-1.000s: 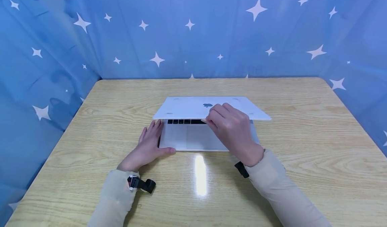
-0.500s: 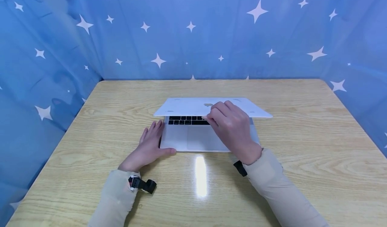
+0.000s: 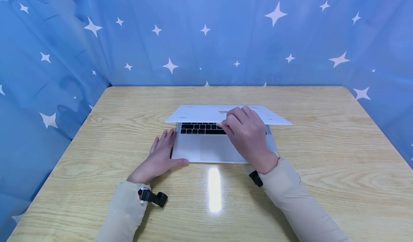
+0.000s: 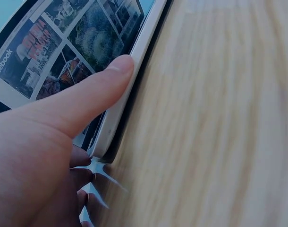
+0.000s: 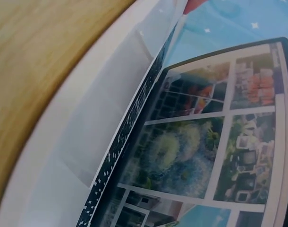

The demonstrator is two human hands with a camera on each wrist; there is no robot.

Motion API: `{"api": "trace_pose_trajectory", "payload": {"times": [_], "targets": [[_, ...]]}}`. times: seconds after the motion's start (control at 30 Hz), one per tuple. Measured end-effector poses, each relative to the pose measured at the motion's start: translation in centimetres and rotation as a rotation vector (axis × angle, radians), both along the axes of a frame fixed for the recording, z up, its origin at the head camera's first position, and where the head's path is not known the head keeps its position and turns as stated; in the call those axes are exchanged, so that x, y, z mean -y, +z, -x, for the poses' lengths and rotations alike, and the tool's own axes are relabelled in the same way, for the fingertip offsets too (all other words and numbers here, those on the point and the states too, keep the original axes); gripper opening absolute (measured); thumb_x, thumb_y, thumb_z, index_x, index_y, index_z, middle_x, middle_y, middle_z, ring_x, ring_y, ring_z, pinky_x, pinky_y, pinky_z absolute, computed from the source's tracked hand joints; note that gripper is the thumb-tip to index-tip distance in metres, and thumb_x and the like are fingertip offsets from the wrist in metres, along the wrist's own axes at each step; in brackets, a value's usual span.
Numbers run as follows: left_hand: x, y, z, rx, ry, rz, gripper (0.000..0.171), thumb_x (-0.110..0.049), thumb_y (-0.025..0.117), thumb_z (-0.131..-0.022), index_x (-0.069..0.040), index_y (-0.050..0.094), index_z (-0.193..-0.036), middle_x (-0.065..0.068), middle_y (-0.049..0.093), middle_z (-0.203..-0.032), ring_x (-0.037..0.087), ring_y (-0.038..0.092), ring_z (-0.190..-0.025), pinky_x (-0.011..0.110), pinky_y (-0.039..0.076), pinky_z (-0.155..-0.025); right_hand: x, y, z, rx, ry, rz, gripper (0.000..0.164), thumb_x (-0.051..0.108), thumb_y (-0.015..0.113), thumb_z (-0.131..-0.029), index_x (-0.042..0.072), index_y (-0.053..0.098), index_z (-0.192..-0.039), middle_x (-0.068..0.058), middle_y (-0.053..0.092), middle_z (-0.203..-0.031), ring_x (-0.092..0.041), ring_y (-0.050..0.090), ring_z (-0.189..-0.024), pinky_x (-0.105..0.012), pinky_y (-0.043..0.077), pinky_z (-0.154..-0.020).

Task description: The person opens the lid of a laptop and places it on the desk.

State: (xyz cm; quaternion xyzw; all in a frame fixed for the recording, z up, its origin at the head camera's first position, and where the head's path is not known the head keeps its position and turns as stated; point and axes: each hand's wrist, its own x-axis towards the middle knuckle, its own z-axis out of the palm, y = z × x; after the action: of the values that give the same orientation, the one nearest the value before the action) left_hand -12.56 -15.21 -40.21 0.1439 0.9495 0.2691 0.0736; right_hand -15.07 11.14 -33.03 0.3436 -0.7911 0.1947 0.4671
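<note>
A silver laptop sits on the table with its lid (image 3: 196,114) partly raised, tilted over the base (image 3: 190,147). Black keys (image 3: 206,128) show beneath the lid's front edge. My right hand (image 3: 250,140) pinches that edge a little right of its middle, next to the logo. At the base's left front corner rests my left hand (image 3: 158,161), fingers stretched along the side and thumb (image 4: 99,97) lying on the front edge. The lit screen (image 5: 182,151), full of photo tiles, appears in the right wrist view, where the right hand is almost wholly out of sight.
The laptop is on a light wood-grain table (image 3: 322,145). A blue curtain (image 3: 200,48) with white stars hangs behind it and along the sides. A bright light reflection (image 3: 214,190) lies on the wood in front of the laptop.
My right hand has raised the lid's front edge slightly, and more rows of keys show. The left hand stays at the base's corner. The head view has tipped up a little.
</note>
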Motion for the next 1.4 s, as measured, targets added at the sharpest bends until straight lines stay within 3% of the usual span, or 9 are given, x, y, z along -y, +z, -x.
{"api": "trace_pose_trajectory", "payload": {"times": [0.2, 0.7, 1.4], "targets": [[0.0, 0.1, -0.1, 0.010, 0.001, 0.010, 0.108, -0.065, 0.059, -0.069, 0.000, 0.012, -0.142, 0.016, 0.006, -0.148, 0.031, -0.004, -0.134, 0.048, -0.006, -0.104, 0.0, 0.1, 0.2, 0.015, -0.005, -0.004, 0.021, 0.013, 0.072, -0.075, 0.005, 0.053, -0.070, -0.007, 0.058, -0.077, -0.023, 0.047, -0.063, -0.029, 0.035, -0.051], [0.1, -0.1, -0.1, 0.017, 0.007, 0.012, 0.109, -0.067, 0.058, -0.068, -0.001, 0.011, -0.142, 0.015, 0.005, -0.148, 0.029, -0.005, -0.134, 0.047, -0.007, -0.104, 0.3, 0.3, 1.0, -0.045, 0.006, 0.039, 0.025, 0.012, 0.074, -0.072, 0.004, 0.051, -0.070, -0.007, 0.058, -0.075, -0.025, 0.046, -0.059, -0.031, 0.034, -0.049], [0.0, 0.3, 0.0, 0.032, 0.008, 0.012, 0.106, -0.064, 0.058, -0.071, -0.002, 0.011, -0.142, 0.013, 0.004, -0.148, 0.028, -0.006, -0.134, 0.046, -0.007, -0.105, 0.0, 1.4, 2.5, -0.023, -0.012, 0.030, 0.023, 0.020, 0.068, -0.080, 0.004, 0.053, -0.071, -0.007, 0.058, -0.076, -0.024, 0.046, -0.060, -0.031, 0.037, -0.051]]}}
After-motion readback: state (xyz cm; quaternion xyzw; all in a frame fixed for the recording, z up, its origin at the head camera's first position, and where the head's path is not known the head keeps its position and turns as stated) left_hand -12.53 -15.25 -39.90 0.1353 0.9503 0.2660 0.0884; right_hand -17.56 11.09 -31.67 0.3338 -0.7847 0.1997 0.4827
